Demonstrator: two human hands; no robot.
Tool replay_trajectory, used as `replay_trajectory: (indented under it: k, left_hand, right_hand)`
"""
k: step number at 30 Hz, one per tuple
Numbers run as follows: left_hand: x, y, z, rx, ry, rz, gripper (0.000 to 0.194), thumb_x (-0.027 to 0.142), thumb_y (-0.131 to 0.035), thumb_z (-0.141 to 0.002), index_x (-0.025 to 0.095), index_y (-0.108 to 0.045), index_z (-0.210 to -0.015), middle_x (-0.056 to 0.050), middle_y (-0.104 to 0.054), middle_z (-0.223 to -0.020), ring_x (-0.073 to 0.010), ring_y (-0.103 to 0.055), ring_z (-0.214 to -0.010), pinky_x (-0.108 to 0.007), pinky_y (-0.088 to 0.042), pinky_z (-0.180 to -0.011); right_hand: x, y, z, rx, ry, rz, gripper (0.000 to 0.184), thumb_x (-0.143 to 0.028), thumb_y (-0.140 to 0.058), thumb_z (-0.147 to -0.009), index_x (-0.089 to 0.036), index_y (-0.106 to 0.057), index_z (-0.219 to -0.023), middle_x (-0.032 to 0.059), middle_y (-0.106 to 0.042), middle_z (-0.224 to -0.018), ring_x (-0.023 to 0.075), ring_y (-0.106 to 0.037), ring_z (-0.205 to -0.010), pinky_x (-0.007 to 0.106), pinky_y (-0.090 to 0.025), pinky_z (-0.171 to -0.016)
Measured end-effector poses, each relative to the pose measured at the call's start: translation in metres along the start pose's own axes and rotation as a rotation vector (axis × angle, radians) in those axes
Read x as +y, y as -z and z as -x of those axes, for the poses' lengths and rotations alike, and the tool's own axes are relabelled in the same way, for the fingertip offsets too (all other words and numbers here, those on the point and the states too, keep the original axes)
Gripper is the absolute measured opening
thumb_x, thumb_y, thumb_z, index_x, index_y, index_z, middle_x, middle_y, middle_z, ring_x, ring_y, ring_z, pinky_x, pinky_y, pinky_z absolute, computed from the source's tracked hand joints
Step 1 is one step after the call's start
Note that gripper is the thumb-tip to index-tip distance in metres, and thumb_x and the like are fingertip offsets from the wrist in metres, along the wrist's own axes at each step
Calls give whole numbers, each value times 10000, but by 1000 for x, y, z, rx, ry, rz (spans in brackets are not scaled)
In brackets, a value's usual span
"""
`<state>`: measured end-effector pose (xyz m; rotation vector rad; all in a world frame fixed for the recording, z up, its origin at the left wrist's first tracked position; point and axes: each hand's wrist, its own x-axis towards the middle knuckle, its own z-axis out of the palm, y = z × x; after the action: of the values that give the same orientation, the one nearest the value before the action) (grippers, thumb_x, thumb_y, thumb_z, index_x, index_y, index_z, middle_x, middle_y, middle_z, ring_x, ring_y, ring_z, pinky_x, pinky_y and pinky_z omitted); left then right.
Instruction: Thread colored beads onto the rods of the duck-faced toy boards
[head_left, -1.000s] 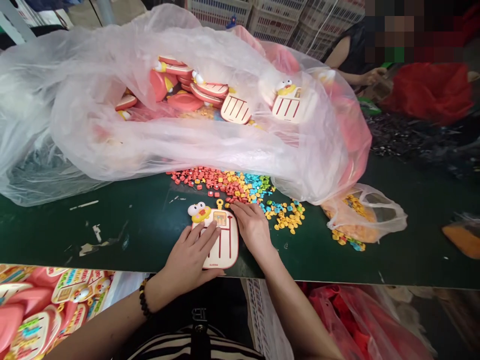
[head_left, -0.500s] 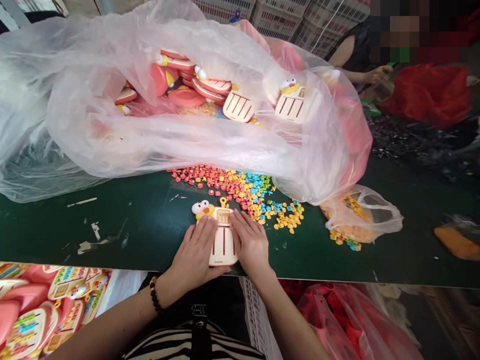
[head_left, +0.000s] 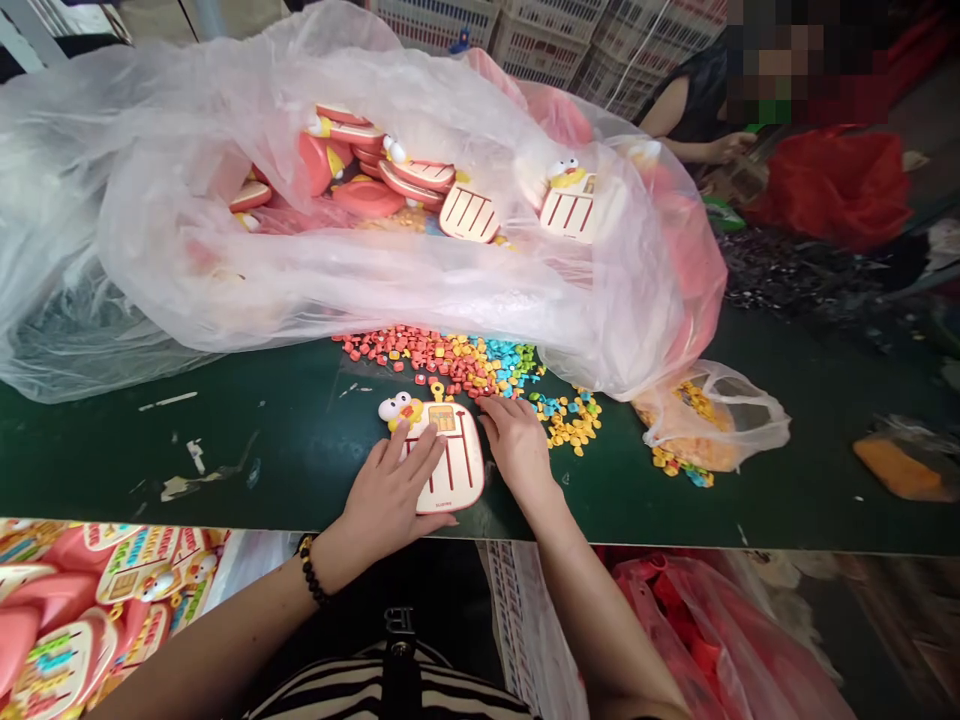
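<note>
Head view: right hand point(head_left: 519, 446) off the board point(head_left: 459, 478), left hand point(head_left: 394, 478) on it

From far away, I see the left hand lying flat across the cream board, its fingers a little apart. It rests on top and does not grip around it. Half a second ago, both hands were on the board. Now the right hand is just beside it, so only the left hand steadies the board. The right hand's fingers are bent and close together, near the small red bits point(head_left: 471, 382). I can't tell if they hold one.

The board lies flat near the front of the green table point(head_left: 300, 440). It has a duck head point(head_left: 403, 409) at its top left and a yellow loop point(head_left: 437, 392) on top. Past the hands is a loose heap point(head_left: 516, 358) of bits in many colors. Behind that sits a big cloudy bag point(head_left: 360, 285) with more boards point(head_left: 470, 213) inside. Off to the right is a little bag point(head_left: 759, 408).
</note>
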<state>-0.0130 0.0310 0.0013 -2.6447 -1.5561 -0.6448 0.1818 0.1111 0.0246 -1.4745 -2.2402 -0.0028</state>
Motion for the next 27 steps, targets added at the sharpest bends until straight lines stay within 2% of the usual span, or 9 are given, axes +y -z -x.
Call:
replay_trajectory:
  k: [3, 5, 8, 11, 15, 20, 27]
  left_hand:
    - [-3, 5, -1, -66, -67, 26, 721, 651, -610, -763, 146, -543, -1274, -150, -555, -1335, -360, -455, -1238, -459, -359, -983]
    - [-4, 5, 1, -82, -90, 73, 641, 617, -607, -788, 163, -560, -1239, -142, -577, -1301, -342, -461, -1229, -479, -332, -1002]
    - [-5, 5, 4, -95, -74, 148, 589, 576, -619, -798, 175, -553, -1224, -138, -572, -1295, -331, -430, -1260, -501, -302, -1026]
    - [-2, 6, 4, -91, -44, 188, 573, 543, -617, -807, 173, -534, -1237, -146, -532, -1337, -320, -411, -1278, -504, -291, -1046]
    - [2, 4, 3, -57, -10, 166, 684, 526, -630, -788, 143, -457, -1328, -182, -445, -1413, -329, -382, -1299, -485, -309, -1054]
    - [3, -1, 4, -23, 13, 138, 876, 581, -659, -738, 49, -379, -1375, -220, -470, -1364, -349, -405, -1257, -482, -322, -1059]
    - [1, -1, 8, -37, 7, 167, 811, 547, -719, -713, 128, -425, -1343, -201, -458, -1353, -356, -429, -1230, -493, -384, -1023]
  right_hand:
    - [13, -4, -10, -61, 69, 94, 206, -153, -515, -900, -169, -706, -975, 86, -731, -839, 238, -612, -797, 366, -499, -748]
    - [12, -4, -9, -6, 56, 50, 174, -170, -539, -893, -168, -704, -945, 78, -728, -817, 231, -618, -779, 357, -506, -725]
    - [0, -3, 2, 90, 38, -57, 169, -203, -541, -904, -183, -701, -954, 70, -735, -895, 213, -639, -825, 345, -520, -761]
    - [-15, -3, 20, 87, 128, -75, 251, -156, -473, -927, -183, -700, -1032, 78, -732, -1029, 204, -646, -936, 344, -515, -849]
    - [-27, -7, 42, 35, 167, -21, 339, -128, -434, -932, -157, -636, -1202, 108, -670, -1219, 214, -601, -1138, 363, -482, -949]
    - [-29, -9, 49, -60, 112, 75, 455, -87, -359, -929, -128, -501, -1360, 147, -536, -1383, 231, -486, -1305, 408, -427, -1021]
    - [-30, 5, 58, -117, 107, -108, 446, -183, -410, -954, -189, -459, -1397, 112, -552, -1375, 224, -465, -1326, 411, -448, -1022]
